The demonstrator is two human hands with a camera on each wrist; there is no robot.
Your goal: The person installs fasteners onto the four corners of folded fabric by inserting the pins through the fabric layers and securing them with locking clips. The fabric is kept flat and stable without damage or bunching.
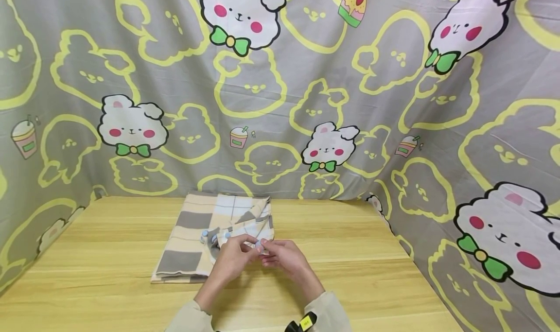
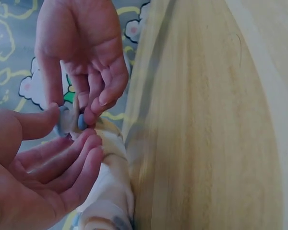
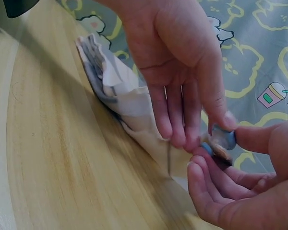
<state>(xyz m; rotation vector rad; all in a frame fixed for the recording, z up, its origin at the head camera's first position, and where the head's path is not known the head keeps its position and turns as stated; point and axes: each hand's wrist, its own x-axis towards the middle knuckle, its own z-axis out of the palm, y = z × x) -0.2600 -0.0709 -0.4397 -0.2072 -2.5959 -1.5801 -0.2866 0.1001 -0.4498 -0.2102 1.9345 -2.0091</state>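
A folded checked garment point(image 1: 205, 235) in cream, grey and pale blue lies on the wooden table point(image 1: 109, 254). It has small blue buttons point(image 1: 204, 235) along its front. Both hands meet at its near right corner. My left hand point(image 1: 246, 247) pinches the cloth edge at a blue button point(image 1: 258, 246) between thumb and fingers. My right hand point(image 1: 268, 250) pinches the same spot from the other side. In the left wrist view the button point(image 2: 81, 122) sits between the left hand point(image 2: 72, 128) and the right hand point(image 2: 73, 108). The right wrist view shows the button point(image 3: 224, 138) between the right hand point(image 3: 218, 152) and the left hand point(image 3: 204, 130).
A grey curtain point(image 1: 280, 103) printed with yellow outlines and white cartoon animals hangs behind and to both sides of the table. Bare wood lies left, right and in front of the garment. A black and yellow device point(image 1: 302, 323) shows at the right wrist.
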